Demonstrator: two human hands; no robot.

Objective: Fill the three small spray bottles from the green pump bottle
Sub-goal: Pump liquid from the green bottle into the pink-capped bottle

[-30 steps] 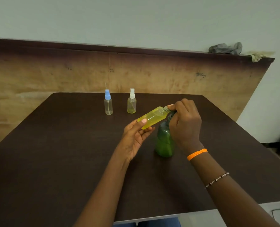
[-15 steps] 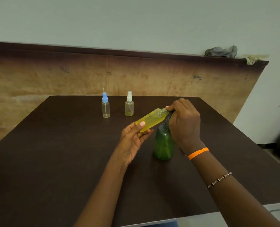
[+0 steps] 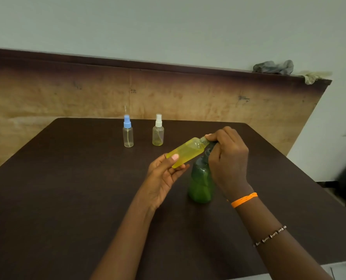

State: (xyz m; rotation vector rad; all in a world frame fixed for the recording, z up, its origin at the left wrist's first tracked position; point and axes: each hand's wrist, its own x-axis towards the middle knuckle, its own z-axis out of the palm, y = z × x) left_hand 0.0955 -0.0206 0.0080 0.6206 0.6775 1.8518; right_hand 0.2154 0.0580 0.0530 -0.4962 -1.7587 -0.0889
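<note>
1. The table (image 3: 67,199) is dark brown and carries everything in the task; a wooden panel (image 3: 67,93) stands behind its far edge.

2. The green pump bottle (image 3: 200,182) stands upright near the middle of the table, its long axis vertical. It looks like thin plastic and seems well filled, so it is probably the heaviest item here yet easy to tip if pressed off-centre. The person's right hand (image 3: 227,158) covers its top with fingers curled over the pump head, which is mostly hidden; whether it is pressing down cannot be told.

3. The yellow bottle (image 3: 186,151) is held above the table, just left of the pump. It lies tilted, its long axis running from lower left to upper right, with the open neck pointing up-right to meet the pump under the right hand. Its spray cap is off and not seen. It looks light and smooth, likely slippery if liquid spills. The left hand (image 3: 164,178) pinches its lower end between thumb and fingers, palm up; a hold nearer the middle would probably be steadier.

4. The white-capped bottle (image 3: 158,131) and the blue-capped bottle (image 3: 128,133) stand upright near the far edge, side by side but apart. Both look small, light and easily knocked over; the body is the best place to grip them.
</note>
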